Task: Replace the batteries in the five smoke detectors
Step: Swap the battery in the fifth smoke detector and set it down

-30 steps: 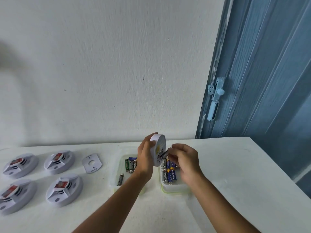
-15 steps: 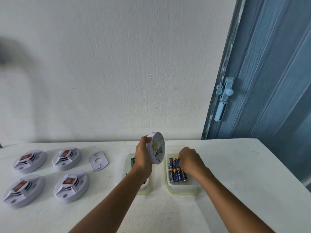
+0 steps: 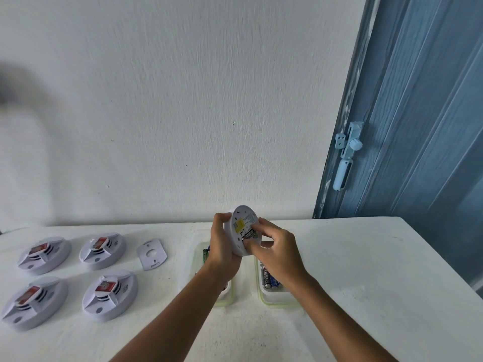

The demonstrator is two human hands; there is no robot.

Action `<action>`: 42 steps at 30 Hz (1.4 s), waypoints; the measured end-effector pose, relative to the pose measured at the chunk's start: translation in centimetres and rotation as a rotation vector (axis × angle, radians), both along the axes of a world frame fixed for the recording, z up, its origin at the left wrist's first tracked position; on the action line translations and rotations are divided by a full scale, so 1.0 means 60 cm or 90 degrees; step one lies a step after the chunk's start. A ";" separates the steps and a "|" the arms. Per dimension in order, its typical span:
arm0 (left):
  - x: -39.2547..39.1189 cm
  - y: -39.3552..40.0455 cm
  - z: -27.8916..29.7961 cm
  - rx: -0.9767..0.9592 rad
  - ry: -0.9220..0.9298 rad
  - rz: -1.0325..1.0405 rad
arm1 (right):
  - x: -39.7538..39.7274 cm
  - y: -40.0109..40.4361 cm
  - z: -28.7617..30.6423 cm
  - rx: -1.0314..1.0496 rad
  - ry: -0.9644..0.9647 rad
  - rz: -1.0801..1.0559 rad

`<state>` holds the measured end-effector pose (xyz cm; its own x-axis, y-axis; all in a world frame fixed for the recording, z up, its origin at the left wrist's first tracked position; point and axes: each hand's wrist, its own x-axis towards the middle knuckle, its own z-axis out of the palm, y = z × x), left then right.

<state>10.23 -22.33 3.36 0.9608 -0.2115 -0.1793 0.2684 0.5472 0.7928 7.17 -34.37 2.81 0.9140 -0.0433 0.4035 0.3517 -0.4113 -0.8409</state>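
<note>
Your left hand [image 3: 222,253] grips the white smoke detector [image 3: 244,229] by its rim, holding it on edge above the table [image 3: 366,270] with its flat back turned toward you and to the right. Your right hand [image 3: 277,254] pinches an Eveready battery [image 3: 248,235] at the open compartment in that back, its long axis running slightly upward to the right. Below your hands sit two clear containers: the left container [image 3: 202,259] with green batteries, the right container [image 3: 271,299] with more Eveready cells. Four other smoke detectors [image 3: 108,295] lie face up at the table's left, near a loose mounting plate [image 3: 151,254].
</note>
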 end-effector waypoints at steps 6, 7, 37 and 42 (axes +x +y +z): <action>0.000 -0.004 0.000 0.017 0.004 0.004 | -0.005 0.010 -0.007 -0.061 -0.020 -0.022; 0.000 -0.004 0.001 0.025 0.002 0.005 | -0.006 0.013 -0.009 -0.069 -0.031 -0.030; 0.010 0.064 -0.015 -0.021 0.111 0.083 | 0.058 -0.047 -0.016 -0.664 0.423 -0.066; 0.011 0.089 -0.011 -0.048 0.092 0.088 | 0.061 -0.032 0.002 -0.580 0.345 -0.085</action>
<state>10.92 -16.97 2.71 0.9470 -0.0970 -0.3063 0.2944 0.6437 0.7064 10.84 -36.28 2.91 0.9912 -0.0443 -0.1247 -0.0721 -0.9710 -0.2278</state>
